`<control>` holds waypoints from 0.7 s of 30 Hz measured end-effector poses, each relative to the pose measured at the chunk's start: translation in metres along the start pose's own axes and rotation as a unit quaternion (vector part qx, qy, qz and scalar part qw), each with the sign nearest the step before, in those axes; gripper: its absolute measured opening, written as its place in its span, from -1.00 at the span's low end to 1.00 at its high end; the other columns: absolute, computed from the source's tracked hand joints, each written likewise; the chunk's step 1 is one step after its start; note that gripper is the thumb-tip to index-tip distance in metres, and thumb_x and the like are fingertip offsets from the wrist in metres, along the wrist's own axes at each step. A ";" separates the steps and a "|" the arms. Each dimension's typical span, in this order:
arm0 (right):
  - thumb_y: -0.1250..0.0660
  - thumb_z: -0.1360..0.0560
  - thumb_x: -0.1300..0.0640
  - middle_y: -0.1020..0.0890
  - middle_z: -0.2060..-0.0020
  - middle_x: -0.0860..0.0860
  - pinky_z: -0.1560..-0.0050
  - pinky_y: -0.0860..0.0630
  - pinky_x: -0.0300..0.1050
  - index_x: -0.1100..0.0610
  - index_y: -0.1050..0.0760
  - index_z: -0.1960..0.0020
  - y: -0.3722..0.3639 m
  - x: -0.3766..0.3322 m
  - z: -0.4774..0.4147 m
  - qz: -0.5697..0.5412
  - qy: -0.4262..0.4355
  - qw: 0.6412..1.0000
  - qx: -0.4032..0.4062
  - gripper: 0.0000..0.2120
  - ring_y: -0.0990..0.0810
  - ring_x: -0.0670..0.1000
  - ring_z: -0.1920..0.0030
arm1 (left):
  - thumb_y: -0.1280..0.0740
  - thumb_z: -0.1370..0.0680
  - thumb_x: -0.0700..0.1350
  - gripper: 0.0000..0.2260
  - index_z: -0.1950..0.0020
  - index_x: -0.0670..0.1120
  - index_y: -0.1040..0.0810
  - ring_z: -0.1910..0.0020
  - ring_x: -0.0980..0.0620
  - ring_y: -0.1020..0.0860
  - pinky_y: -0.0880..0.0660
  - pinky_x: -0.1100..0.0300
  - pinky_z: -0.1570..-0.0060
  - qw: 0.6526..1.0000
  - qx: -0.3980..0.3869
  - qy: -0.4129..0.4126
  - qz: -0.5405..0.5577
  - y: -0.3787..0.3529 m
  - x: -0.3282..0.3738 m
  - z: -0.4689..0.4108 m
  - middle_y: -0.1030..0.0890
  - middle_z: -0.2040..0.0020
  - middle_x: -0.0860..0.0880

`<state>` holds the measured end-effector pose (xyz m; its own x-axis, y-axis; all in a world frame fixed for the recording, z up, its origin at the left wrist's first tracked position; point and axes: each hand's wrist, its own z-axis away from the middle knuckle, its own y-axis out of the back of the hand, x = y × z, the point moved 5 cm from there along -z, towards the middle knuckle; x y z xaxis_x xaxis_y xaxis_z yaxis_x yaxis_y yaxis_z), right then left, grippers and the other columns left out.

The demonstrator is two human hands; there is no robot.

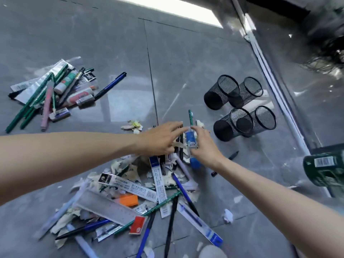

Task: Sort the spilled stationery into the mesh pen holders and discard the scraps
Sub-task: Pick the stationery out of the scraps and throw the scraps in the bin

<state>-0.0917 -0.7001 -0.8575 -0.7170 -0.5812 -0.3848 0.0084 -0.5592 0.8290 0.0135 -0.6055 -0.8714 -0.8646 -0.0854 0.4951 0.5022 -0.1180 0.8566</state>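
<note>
Hands both reach across the main heap (130, 198), nearest to the camera at lower centre. It holds pens, a clear ruler (108, 207), an orange eraser (129, 199) and packaged refills, all mixed with torn paper scraps (130, 174).

At the heap's far edge, mid-frame:
- Right hand (203, 146): thumb and fingers closed round a blue-labelled tube (190, 139), seemingly lifted off the heap.
- Left hand (160, 138): fingers straight and spread, tips over some dark pens just left of the tube. It grips nothing.
- Green pencil (190, 117): sticks up just beyond the right fingertips. Cannot tell whether it is held.

Beyond, right of centre: four mesh pen holders (221, 131) stand clustered on the grey floor (186, 62), near the right hand but apart from it. Nothing shows inside them.

Farthest, upper left of the frame: a second pile (52, 94) of green pencils, markers and erasers, well apart from both hands.

Judgement: early stage. Holders look unfilled, both piles are unsorted and the scraps are not yet discarded. The tube would be the first item in.
</note>
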 end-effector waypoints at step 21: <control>-0.45 -0.33 0.14 -0.47 0.00 0.05 0.16 -0.33 -0.15 0.11 -0.32 -0.15 0.006 0.035 0.014 0.013 -0.071 0.997 -0.020 -0.53 -0.45 0.02 0.05 | -0.27 -0.52 -0.34 -0.80 -0.06 -0.20 -0.64 0.00 -0.07 -0.57 -0.49 0.07 -0.02 0.970 0.163 0.089 0.159 0.013 -0.001 -0.006 -0.64 0.00 -0.10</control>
<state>-0.1264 -0.7157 -0.8610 -0.8080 -0.5076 -0.2991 0.0548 -0.5702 0.8197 0.0209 -0.6125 -0.8620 -0.6357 -0.2399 0.7337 0.6866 0.2587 0.6795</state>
